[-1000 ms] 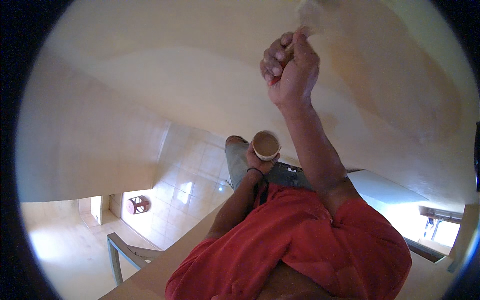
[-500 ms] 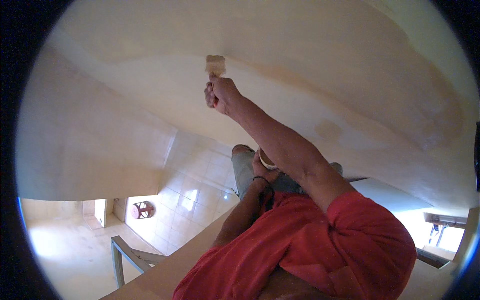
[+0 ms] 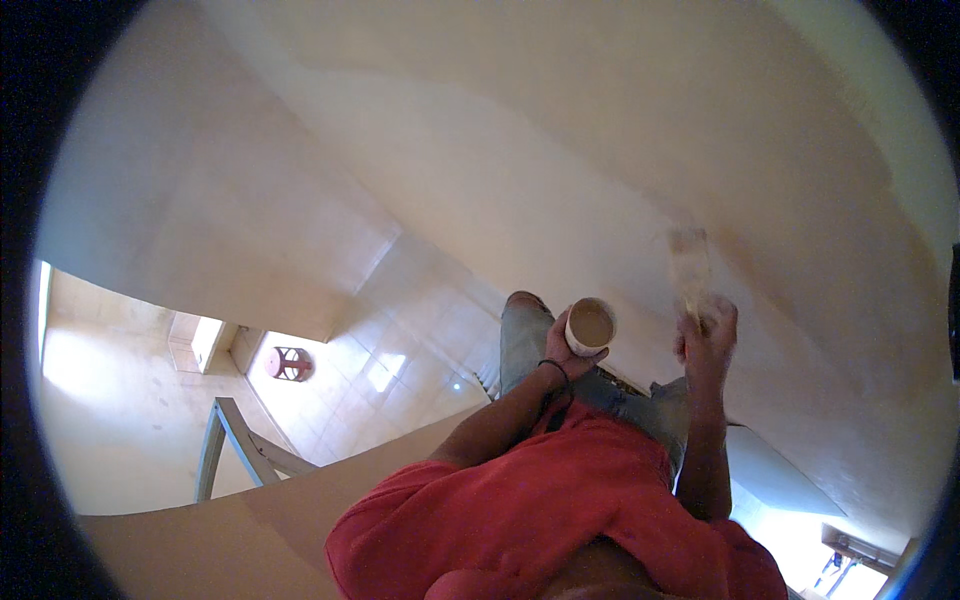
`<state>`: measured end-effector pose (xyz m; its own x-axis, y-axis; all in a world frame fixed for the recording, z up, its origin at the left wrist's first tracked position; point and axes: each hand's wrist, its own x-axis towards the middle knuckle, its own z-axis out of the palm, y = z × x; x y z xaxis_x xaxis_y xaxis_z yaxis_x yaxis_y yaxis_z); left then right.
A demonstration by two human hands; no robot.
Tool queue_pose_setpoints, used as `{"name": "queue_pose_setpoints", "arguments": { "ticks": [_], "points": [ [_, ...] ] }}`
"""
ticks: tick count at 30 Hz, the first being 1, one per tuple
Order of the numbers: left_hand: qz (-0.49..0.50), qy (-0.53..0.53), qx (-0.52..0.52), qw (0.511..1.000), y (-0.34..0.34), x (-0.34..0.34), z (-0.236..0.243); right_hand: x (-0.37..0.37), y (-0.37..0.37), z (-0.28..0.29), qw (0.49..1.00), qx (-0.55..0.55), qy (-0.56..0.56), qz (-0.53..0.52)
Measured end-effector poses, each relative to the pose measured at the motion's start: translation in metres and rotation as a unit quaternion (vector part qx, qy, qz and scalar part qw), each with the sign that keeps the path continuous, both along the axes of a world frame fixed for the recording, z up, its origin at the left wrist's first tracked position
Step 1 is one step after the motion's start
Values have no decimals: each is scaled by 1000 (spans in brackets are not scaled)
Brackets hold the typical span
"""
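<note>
My left hand [image 3: 562,348] is closed round a pale cup [image 3: 572,336] with tan paint [image 3: 592,322] inside, held upright in front of my body. In my right hand [image 3: 712,335] is a wide flat paintbrush [image 3: 689,262], gripped by the handle with its bristles pointing away from me. Motion blurs the brush, and I cannot tell whether the bristles touch the wall. Ahead of both hands stretches the beige wall [image 3: 480,190], with a darker tan band running across its right side.
Far below on the left lies a shiny tiled floor [image 3: 405,335], with a red and pink stool [image 3: 289,364] on it. A grey frame [image 3: 225,440] stands beside a brown board or ledge [image 3: 300,515] at lower left. Another wall [image 3: 220,190] meets the beige one.
My right hand and brush have swung from the wall at upper centre down to the right. The cup, earlier partly hidden behind my right forearm, now shows fully. The view has shifted.
</note>
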<state>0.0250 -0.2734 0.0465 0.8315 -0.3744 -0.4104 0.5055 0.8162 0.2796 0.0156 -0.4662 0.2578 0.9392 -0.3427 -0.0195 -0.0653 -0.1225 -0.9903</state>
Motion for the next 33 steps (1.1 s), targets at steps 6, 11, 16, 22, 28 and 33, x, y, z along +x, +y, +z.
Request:
{"name": "queue_pose_setpoints", "arguments": {
  "ticks": [6, 11, 16, 22, 28, 33],
  "points": [
    [-37, 67, -87, 993, 7, -4, -8, -59, -82, -132, 981, 132, 143, -4],
    [-45, 73, -48, 995, 11, 1, 0, -72, -60, -126, 928, 319, 174, 82],
    [-51, 23, -88, 994, 18, 2, -18, -61, -17, -95, 915, 347, 42, 201],
    [-17, 81, -59, 995, 22, -3, -14, -39, 3, -66, 935, 241, -55, 254],
    [3, 80, -4, 997, 24, -4, -17, -44, 4, -42, 949, 96, -158, 256],
    [-32, 101, -38, 994, 29, -2, -13, -49, -1, -32, 965, 143, -69, 207]
  ]
}}
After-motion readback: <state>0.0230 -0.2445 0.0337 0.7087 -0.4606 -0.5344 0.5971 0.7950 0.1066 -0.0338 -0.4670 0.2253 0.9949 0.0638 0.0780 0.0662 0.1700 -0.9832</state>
